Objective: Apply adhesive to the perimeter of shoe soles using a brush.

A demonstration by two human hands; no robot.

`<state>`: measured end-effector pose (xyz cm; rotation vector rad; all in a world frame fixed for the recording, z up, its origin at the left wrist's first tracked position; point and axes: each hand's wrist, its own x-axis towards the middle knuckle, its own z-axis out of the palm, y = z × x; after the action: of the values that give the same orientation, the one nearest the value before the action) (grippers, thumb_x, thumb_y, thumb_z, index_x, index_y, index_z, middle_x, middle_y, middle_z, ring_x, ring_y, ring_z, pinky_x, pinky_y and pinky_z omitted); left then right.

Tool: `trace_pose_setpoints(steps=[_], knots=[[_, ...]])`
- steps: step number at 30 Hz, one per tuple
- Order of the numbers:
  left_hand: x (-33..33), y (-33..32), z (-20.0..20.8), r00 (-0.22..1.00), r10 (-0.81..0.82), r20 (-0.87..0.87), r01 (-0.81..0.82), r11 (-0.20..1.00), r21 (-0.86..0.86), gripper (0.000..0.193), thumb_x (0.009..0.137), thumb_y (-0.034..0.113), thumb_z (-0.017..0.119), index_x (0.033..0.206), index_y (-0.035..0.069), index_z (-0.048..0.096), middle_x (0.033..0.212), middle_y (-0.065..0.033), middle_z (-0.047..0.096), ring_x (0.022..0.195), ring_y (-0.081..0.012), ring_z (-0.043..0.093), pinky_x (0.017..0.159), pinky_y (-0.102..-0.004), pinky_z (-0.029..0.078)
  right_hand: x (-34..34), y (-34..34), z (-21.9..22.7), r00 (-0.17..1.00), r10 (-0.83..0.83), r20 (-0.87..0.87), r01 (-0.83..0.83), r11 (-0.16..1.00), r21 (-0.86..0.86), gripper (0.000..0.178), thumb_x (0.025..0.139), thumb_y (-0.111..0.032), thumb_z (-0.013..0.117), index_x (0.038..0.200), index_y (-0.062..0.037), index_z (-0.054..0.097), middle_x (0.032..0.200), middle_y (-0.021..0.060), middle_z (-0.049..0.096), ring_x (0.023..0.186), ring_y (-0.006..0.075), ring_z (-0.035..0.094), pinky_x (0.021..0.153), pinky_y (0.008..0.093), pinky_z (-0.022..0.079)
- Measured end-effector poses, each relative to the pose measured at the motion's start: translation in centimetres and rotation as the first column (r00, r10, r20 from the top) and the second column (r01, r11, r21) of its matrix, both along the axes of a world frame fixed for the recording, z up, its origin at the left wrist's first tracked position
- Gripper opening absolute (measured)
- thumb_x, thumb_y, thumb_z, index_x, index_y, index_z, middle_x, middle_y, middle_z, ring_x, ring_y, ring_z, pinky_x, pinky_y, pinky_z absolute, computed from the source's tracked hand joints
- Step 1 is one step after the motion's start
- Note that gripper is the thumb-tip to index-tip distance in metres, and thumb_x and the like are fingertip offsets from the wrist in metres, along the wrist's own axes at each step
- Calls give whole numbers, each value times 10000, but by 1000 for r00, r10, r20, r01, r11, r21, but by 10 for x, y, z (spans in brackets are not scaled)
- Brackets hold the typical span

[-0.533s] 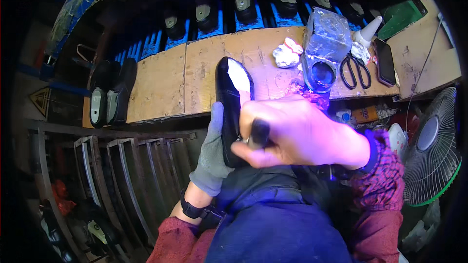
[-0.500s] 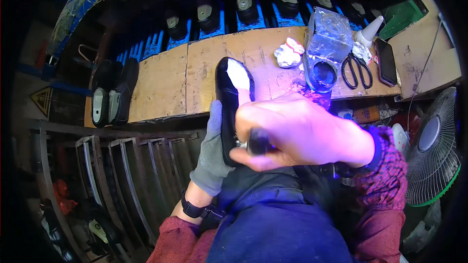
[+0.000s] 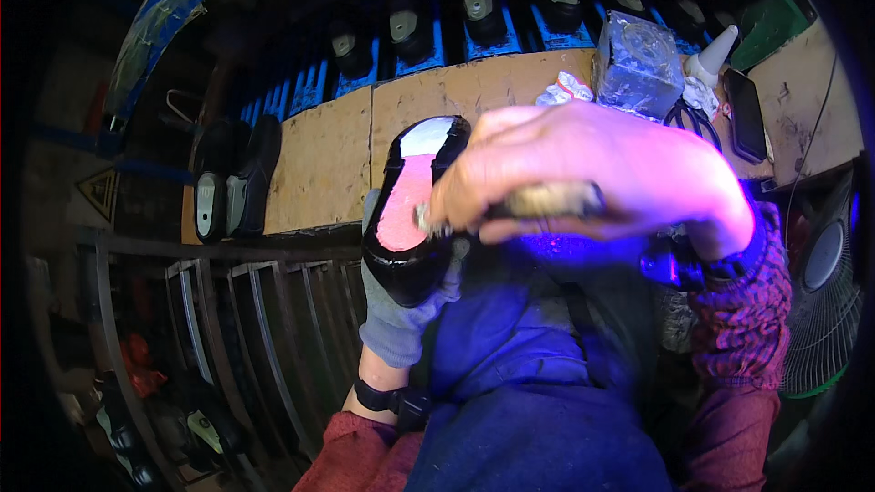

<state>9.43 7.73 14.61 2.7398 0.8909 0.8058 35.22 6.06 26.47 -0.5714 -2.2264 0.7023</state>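
A black shoe (image 3: 407, 271) faces bottom up over the bench's near edge, showing a pink insole board (image 3: 406, 201) and a white patch (image 3: 427, 137) at its far end. Beneath it, my left hand (image 3: 394, 321) in a grey glove supports the shoe, most of its fingers hidden. My bare right hand (image 3: 570, 159), blurred by motion, grips a brush (image 3: 554, 200) with a pale handle. The brush's tip (image 3: 422, 217) is at the right edge of the pink surface; whether it touches cannot be made out.
Behind the bench (image 3: 319, 150) runs a row of shoes on blue supports (image 3: 492, 41). A wrapped block (image 3: 638, 64), white nozzle bottle (image 3: 713, 56), scissors (image 3: 697, 120) and phone (image 3: 746, 117) lie right. Two shoes (image 3: 239, 178) stand left, above a metal rack (image 3: 196, 319); a fan (image 3: 820, 282) stands right.
The shoe has tipped and come nearer, exposing the pink board. My right hand has swung the brush round to lie sideways, and now covers the round container. The whole view has shifted slightly.
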Motion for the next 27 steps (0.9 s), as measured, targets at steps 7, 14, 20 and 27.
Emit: trace_pose_setpoints(steps=[7,14,20,27], knots=[[-5,-3,-9,982,56,181,32,893,-449,467,860,244,667,1275,56,565,1180,-110,652,1098,-255,618,945,-386,483,-7,-16,-23,912,-237,-334,141,947,-289,169,854,-23,699,999,-18,611,1022,128,697,971,221,679,854,349,537],[17,-23,30,528,737,421,524,107,-845,454,944,354,615,1255,28,554,1041,-31,646,886,-108,614,828,-279,511,8,-2,-44,468,-728,-500,320,668,-672,147,1007,-176,546,969,-43,499,826,105,668,651,130,657,562,227,520],[24,-31,36,696,537,476,242,450,-860,558,844,76,715,1318,-24,440,1169,-72,592,1020,-125,572,934,-310,475,6,29,-43,414,-747,-520,524,663,-535,187,1001,-211,568,939,-43,514,805,94,674,636,98,650,554,205,503],[23,-34,25,674,549,494,299,408,-862,625,844,64,713,1359,-27,369,1197,-79,561,1057,-132,547,962,-319,460,-14,-14,-56,485,-768,-420,540,640,-547,143,935,-116,636,862,-28,549,708,66,656,570,104,633,514,233,494]])
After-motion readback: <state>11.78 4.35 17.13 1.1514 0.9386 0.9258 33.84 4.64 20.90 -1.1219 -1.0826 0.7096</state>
